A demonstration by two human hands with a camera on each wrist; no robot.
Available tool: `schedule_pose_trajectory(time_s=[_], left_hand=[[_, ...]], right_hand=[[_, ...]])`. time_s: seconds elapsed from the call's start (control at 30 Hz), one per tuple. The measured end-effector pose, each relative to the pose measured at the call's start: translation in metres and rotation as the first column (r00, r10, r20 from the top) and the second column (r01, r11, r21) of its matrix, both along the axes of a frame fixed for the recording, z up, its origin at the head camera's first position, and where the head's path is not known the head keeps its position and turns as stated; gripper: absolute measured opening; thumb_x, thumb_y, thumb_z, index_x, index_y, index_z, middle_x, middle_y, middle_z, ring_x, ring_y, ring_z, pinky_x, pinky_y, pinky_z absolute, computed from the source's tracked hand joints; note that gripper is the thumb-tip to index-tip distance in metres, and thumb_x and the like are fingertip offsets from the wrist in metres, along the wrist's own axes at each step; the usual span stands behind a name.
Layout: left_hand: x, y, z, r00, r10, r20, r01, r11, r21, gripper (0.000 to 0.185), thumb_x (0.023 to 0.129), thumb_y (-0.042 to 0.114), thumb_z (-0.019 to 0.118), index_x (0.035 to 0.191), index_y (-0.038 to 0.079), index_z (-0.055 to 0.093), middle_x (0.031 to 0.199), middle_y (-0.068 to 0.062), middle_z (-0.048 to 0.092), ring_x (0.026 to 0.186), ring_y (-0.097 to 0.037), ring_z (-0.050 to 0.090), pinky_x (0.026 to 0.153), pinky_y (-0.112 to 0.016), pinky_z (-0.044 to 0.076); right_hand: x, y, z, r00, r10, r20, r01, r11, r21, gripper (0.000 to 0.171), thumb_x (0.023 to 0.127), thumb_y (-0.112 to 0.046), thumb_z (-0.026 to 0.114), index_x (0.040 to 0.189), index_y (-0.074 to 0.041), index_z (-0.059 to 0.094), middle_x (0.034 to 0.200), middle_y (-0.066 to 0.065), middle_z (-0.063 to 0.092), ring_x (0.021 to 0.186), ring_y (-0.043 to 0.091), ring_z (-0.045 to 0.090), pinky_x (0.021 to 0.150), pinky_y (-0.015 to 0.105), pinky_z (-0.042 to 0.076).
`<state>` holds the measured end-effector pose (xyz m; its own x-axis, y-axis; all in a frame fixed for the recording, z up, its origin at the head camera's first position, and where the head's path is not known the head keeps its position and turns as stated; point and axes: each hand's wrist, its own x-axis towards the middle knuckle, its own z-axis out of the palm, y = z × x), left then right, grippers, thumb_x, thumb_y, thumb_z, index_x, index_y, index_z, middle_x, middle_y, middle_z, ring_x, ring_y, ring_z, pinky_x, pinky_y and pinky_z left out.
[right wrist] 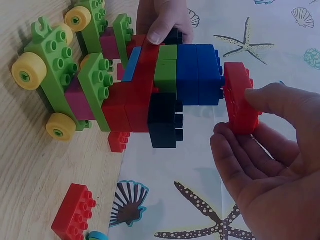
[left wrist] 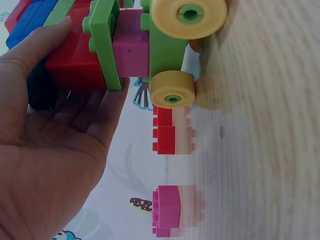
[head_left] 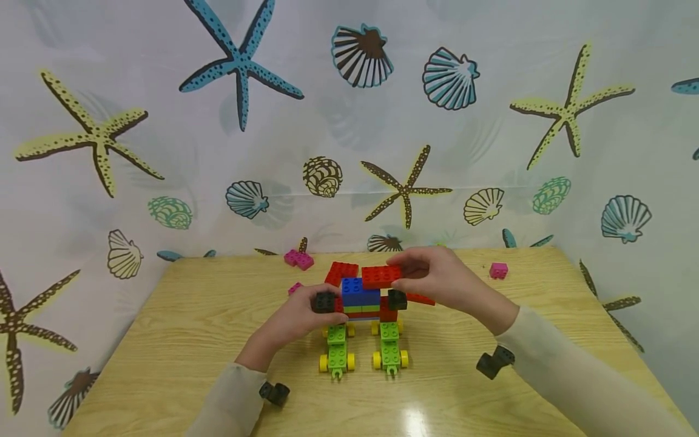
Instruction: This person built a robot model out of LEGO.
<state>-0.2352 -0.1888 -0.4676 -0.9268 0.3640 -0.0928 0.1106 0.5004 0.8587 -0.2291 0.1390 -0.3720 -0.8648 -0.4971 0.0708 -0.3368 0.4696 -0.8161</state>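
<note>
A toy model built of plastic bricks stands on the table: two green wheeled bases (head_left: 337,352) with yellow wheels, red bricks (right wrist: 125,107) across them, green bricks (right wrist: 166,70) and blue bricks (right wrist: 197,75) at the top. A black brick (right wrist: 164,120) sticks out on each side. My left hand (head_left: 295,318) grips the model's left side, thumb on the red bricks and fingers around the side. With thumb and fingers, my right hand (head_left: 437,279) pinches a red brick (right wrist: 239,97) slightly tilted at the blue bricks' studs; whether it touches them I cannot tell.
Behind the model lie loose red bricks (head_left: 344,270), one of them (head_left: 420,299) below the right hand. Pink bricks (head_left: 299,260) lie at the back left, and another pink brick (head_left: 499,271) at the back right. A patterned curtain (head_left: 306,121) hangs behind the table.
</note>
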Motion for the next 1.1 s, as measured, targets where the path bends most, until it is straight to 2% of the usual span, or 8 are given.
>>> schedule_pose_trajectory(time_s=[0.23, 0.73, 1.1], left_hand=[[0.0, 0.001, 0.001, 1.0, -0.004, -0.002, 0.004, 1.0, 0.002, 0.049, 0.098, 0.035, 0.09, 0.14, 0.016, 0.072, 0.134, -0.011, 0.075, 0.12, -0.028, 0.069, 0.106, -0.047, 0.064], [0.002, 0.001, 0.002, 1.0, -0.004, 0.004, 0.004, 1.0, 0.003, 0.05, 0.099, 0.034, 0.088, 0.142, 0.015, 0.071, 0.135, -0.013, 0.074, 0.118, -0.028, 0.069, 0.104, -0.044, 0.064], [0.002, 0.002, 0.0, 1.0, 0.01, 0.003, -0.01, 1.0, -0.004, 0.049, 0.098, 0.034, 0.089, 0.14, 0.018, 0.072, 0.135, -0.011, 0.074, 0.119, -0.028, 0.069, 0.105, -0.046, 0.064]], right_hand=[[-0.003, -0.001, -0.004, 1.0, 0.018, -0.011, -0.018, 1.0, -0.001, 0.04, 0.104, -0.018, 0.081, 0.143, -0.011, 0.075, 0.133, 0.009, 0.081, 0.117, 0.022, 0.078, 0.106, 0.046, 0.066], [-0.001, -0.004, 0.001, 0.999, 0.034, -0.038, -0.031, 0.997, 0.07, 0.039, 0.104, -0.019, 0.081, 0.142, -0.01, 0.076, 0.125, 0.006, 0.082, 0.109, 0.017, 0.078, 0.101, 0.043, 0.067], [-0.001, -0.005, 0.007, 0.989, 0.071, -0.13, -0.046, 0.981, 0.186, 0.039, 0.104, -0.021, 0.081, 0.141, -0.011, 0.077, 0.126, 0.004, 0.082, 0.108, 0.018, 0.079, 0.099, 0.043, 0.067]])
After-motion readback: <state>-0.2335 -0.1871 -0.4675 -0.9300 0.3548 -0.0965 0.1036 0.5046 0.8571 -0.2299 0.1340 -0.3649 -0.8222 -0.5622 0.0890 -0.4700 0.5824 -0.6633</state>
